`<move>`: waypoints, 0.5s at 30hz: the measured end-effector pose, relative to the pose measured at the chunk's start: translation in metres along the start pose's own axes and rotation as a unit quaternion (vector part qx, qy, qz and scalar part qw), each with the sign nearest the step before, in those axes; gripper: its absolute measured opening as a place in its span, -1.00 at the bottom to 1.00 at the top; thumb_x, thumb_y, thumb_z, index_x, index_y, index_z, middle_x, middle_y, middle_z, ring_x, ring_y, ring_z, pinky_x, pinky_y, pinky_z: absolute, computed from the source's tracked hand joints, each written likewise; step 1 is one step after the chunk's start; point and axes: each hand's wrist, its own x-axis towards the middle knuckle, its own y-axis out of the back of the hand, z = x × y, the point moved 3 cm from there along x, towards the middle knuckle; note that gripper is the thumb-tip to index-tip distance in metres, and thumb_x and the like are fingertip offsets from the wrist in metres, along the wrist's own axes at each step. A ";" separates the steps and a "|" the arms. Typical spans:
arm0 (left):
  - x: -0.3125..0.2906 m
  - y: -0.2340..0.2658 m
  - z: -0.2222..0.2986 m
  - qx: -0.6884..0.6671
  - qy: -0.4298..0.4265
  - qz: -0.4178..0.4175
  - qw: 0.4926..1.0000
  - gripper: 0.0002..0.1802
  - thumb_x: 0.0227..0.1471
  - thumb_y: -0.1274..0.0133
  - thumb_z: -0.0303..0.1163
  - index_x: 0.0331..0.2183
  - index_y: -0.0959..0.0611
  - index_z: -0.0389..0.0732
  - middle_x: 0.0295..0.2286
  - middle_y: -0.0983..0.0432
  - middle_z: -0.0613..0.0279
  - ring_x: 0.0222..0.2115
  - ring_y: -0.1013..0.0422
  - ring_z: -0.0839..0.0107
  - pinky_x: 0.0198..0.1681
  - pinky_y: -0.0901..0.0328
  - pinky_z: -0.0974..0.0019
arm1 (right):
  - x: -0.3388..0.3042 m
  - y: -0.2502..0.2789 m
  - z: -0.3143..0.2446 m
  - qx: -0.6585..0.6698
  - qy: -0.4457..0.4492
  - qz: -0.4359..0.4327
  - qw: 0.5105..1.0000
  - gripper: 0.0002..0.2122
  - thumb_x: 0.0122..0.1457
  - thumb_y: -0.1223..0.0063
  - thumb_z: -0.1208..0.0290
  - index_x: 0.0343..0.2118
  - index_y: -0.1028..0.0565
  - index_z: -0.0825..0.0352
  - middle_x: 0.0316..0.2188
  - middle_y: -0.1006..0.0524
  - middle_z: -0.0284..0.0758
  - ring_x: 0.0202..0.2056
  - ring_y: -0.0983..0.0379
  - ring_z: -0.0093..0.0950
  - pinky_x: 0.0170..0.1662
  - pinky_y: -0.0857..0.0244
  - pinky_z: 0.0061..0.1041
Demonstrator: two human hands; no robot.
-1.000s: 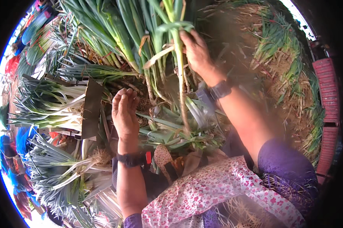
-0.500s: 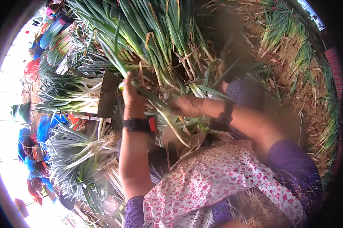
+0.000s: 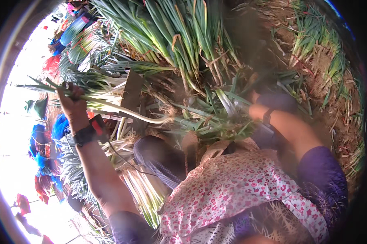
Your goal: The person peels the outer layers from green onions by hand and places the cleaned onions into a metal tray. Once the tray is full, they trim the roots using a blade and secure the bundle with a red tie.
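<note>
My left hand (image 3: 73, 105) is out at the far left, its fingers wrapped round the leaves of a long green onion (image 3: 128, 112). The onion's pale stem stretches to the right, with the root end near the middle of the view. Below the stem's leafy end is a crate of green onions (image 3: 130, 91), with its brown end board upright. My right hand (image 3: 254, 109) is at the right of the middle, over loose leaves beside my knee. Blur smears its fingers, and whether it holds anything does not show.
A big heap of unpeeled green onions (image 3: 167, 36) lies ahead. Peeled white-stemmed onions (image 3: 145, 191) are stacked by my left knee (image 3: 157, 160). Stripped leaves (image 3: 216, 122) lie before me. More onions (image 3: 309, 44) rest on the soil at right; blue bags (image 3: 61, 128) are at left.
My left hand has swung from the middle out to the left, carrying the green onion away from my right hand. My right hand has shifted right, and the onion has turned nearly level.
</note>
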 end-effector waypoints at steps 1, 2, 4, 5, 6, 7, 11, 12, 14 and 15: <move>-0.006 -0.013 -0.009 -0.011 0.002 0.007 1.000 -0.76 0.07 0.11 -0.16 -0.41 -0.37 -0.13 -0.57 -0.27 0.32 -0.67 -0.10 0.55 -0.68 -0.02 0.51 | -0.002 0.033 -0.007 0.100 -0.010 0.141 0.985 -0.78 -0.12 -0.05 0.38 -0.38 -0.55 0.34 -0.36 -0.53 -0.19 -0.33 -0.46 -0.21 -0.32 -0.34 -0.25; -0.012 -0.013 -0.015 -0.013 0.002 0.025 1.000 -0.74 0.07 0.12 -0.14 -0.39 -0.37 -0.14 -0.56 -0.27 0.32 -0.67 -0.11 0.54 -0.68 -0.02 0.51 | -0.031 0.109 -0.043 0.176 0.079 0.221 0.956 -0.73 -0.06 -0.02 0.34 -0.31 -0.51 0.37 -0.37 -0.53 -0.14 -0.35 -0.48 -0.23 -0.33 -0.34 -0.23; -0.014 -0.021 -0.043 -0.119 0.063 -0.115 0.984 -0.72 0.06 0.11 -0.12 -0.37 -0.40 -0.14 -0.53 -0.29 0.34 -0.66 -0.11 0.55 -0.67 -0.03 0.50 | -0.065 0.197 -0.089 0.391 0.195 0.380 0.815 -0.56 0.06 -0.02 0.21 -0.06 -0.36 0.40 -0.19 -0.44 -0.08 -0.18 -0.41 -0.28 -0.12 -0.30 -0.43; -0.021 -0.029 -0.059 -0.112 0.056 -0.116 0.985 -0.70 0.05 0.10 -0.09 -0.36 -0.41 -0.13 -0.54 -0.28 0.34 -0.67 -0.11 0.56 -0.68 -0.03 0.52 | -0.076 0.229 -0.116 0.451 0.284 0.357 0.767 -0.44 0.09 -0.01 0.15 0.05 -0.22 0.44 -0.04 -0.33 -0.07 0.00 -0.28 -0.31 0.04 -0.19 -0.45; -0.030 -0.038 -0.072 -0.135 0.045 -0.138 0.980 -0.67 0.04 0.09 -0.06 -0.35 -0.41 -0.13 -0.54 -0.28 0.34 -0.68 -0.10 0.57 -0.69 -0.03 0.54 | -0.090 0.253 -0.139 0.471 0.373 0.322 0.732 -0.34 0.12 0.12 0.00 0.07 -0.11 0.52 0.01 -0.29 -0.03 0.04 -0.24 -0.25 0.08 -0.15 -0.46; -0.025 -0.022 -0.081 -0.145 0.066 -0.187 0.969 -0.61 0.04 0.11 0.01 -0.34 -0.42 -0.15 -0.52 -0.31 0.31 -0.68 -0.12 0.57 -0.69 -0.06 0.56 | -0.103 0.267 -0.174 0.568 0.437 0.236 0.657 -0.34 0.13 0.13 0.00 0.08 -0.10 0.51 -0.10 -0.38 -0.05 -0.08 -0.34 -0.29 0.01 -0.22 -0.48; -0.039 -0.028 -0.123 -0.320 0.120 -0.253 0.905 -0.46 0.04 0.14 0.05 -0.08 -0.37 -0.16 -0.31 -0.37 0.16 -0.51 -0.21 0.46 -0.54 -0.21 0.47 | -0.089 0.237 -0.206 0.664 0.426 0.049 0.612 -0.57 0.20 0.15 0.39 0.12 -0.13 0.34 -0.42 -0.41 -0.30 -0.41 -0.35 -0.62 -0.31 -0.31 -0.63; -0.044 -0.031 -0.127 -0.336 0.136 -0.274 0.891 -0.40 0.05 0.20 0.11 -0.05 -0.36 -0.15 -0.27 -0.37 0.12 -0.46 -0.27 0.40 -0.47 -0.29 0.40 | -0.092 0.239 -0.206 0.680 0.409 0.056 0.606 -0.60 0.20 0.16 0.45 0.11 -0.17 0.30 -0.49 -0.39 -0.36 -0.48 -0.33 -0.69 -0.39 -0.32 -0.68; -0.043 -0.045 -0.121 -0.312 0.107 -0.216 0.919 -0.37 0.05 0.25 0.16 -0.02 -0.34 -0.13 -0.23 -0.37 0.09 -0.36 -0.30 0.30 -0.34 -0.30 0.29 | -0.086 0.258 -0.200 0.664 0.367 0.102 0.644 -0.61 0.16 0.13 0.52 0.09 -0.23 0.21 -0.54 -0.39 -0.40 -0.56 -0.33 -0.69 -0.48 -0.32 -0.71; -0.040 -0.045 -0.109 -0.277 0.084 -0.157 0.944 -0.33 0.04 0.31 0.20 0.00 -0.33 -0.10 -0.20 -0.36 0.06 -0.27 -0.34 0.20 -0.20 -0.31 0.18 | -0.086 0.281 -0.200 0.590 0.363 0.185 0.697 -0.60 0.15 0.12 0.52 0.09 -0.24 0.20 -0.55 -0.39 -0.41 -0.60 -0.31 -0.68 -0.51 -0.32 -0.71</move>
